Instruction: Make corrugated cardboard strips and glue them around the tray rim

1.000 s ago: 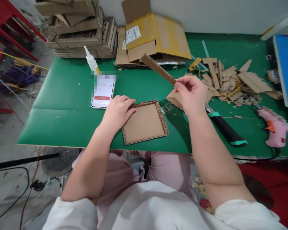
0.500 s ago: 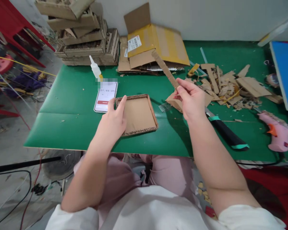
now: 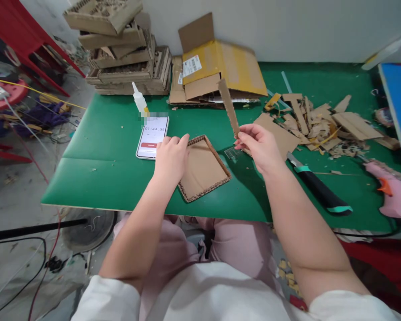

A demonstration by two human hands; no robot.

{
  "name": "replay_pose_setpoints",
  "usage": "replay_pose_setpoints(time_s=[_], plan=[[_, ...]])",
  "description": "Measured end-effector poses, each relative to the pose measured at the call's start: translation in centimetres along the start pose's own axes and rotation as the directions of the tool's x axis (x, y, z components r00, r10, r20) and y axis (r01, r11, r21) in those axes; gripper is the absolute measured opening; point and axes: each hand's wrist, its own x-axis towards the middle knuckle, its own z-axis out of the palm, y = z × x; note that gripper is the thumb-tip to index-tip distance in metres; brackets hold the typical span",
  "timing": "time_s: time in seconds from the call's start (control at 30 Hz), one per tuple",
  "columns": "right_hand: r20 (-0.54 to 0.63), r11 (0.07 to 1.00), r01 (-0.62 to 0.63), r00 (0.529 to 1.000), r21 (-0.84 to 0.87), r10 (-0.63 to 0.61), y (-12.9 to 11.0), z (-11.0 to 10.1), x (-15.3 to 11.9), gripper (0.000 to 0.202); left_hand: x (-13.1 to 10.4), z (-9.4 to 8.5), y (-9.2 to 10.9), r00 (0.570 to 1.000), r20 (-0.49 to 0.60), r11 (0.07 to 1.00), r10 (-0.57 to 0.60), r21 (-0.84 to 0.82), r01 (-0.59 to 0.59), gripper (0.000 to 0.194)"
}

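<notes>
A shallow cardboard tray [image 3: 205, 167] with low corrugated walls lies turned at an angle on the green tabletop. My left hand [image 3: 172, 158] has its fingers curled over the tray's left corner, hiding that part of the wall; the fingertips are partly out of sight. Between thumb and fingers, my right hand [image 3: 255, 142] pinches the lower end of a narrow cardboard strip [image 3: 229, 107], which stands nearly upright and apart from the tray. Beneath and beyond that hand lies a flat cardboard piece [image 3: 277, 133]. A small clear ruled piece [image 3: 233, 153] rests between strip and tray.
A phone [image 3: 153, 138] and glue bottle [image 3: 139, 99] are on the left. Behind stand stacked cardboard trays [image 3: 127, 67] and a taped carton [image 3: 234, 67]. To the right are cardboard scraps [image 3: 321, 120], a utility knife [image 3: 321, 189] and a pink glue gun [image 3: 389, 187].
The tray has turned, its near side swinging away from square to the table edge, with my left hand on it. The strip in my right hand has tipped more upright.
</notes>
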Motion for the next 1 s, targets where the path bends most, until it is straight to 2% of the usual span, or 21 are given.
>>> replay_pose_setpoints(time_s=[0.07, 0.13, 0.27, 0.37, 0.5, 0.6, 0.83, 1.0], plan=[[0.058, 0.996, 0.008, 0.998, -0.093, -0.003, -0.2, -0.2, -0.3, 0.013, 0.2, 0.1, 0.3, 0.998, 0.048, 0.997, -0.035, 0.063, 0.032, 0.038], [0.148, 0.965, 0.092, 0.987, -0.245, -0.056, -0.4, -0.5, -0.7, 0.012, -0.4, -0.3, 0.9, 0.993, 0.097, 0.993, -0.070, 0.100, 0.060, 0.037], [0.357, 0.800, 0.339, 0.919, -0.495, -0.168, -0.6, -1.0, -1.2, 0.010, -2.4, -1.5, 1.5, 0.964, 0.220, 0.988, -0.148, 0.065, 0.137, 0.045], [0.423, 0.693, 0.431, 0.884, -0.578, -0.198, -0.6, -1.1, -1.1, 0.010, -3.2, -2.0, 1.3, 0.947, 0.276, 0.985, -0.166, 0.008, 0.171, 0.046], [0.454, 0.565, 0.514, 0.853, -0.645, -0.258, -0.4, -1.4, -0.9, 0.011, -3.3, -2.2, 0.8, 0.935, 0.306, 0.982, -0.180, 0.002, 0.189, 0.049], [0.452, 0.529, 0.528, 0.848, -0.665, -0.278, -0.2, -1.5, -0.8, 0.010, -3.3, -2.2, 0.7, 0.946, 0.274, 0.984, -0.173, 0.012, 0.177, 0.056], [0.427, 0.507, 0.530, 0.848, -0.679, -0.314, -0.2, -1.1, -0.9, 0.012, -3.1, -1.6, 1.0, 0.966, 0.221, 0.990, -0.132, -0.010, 0.138, 0.055], [0.388, 0.568, 0.491, 0.871, -0.661, -0.303, 0.1, -1.2, -0.5, 0.014, -2.9, -1.2, 0.9, 0.964, 0.244, 0.992, -0.106, -0.041, 0.120, 0.056]])
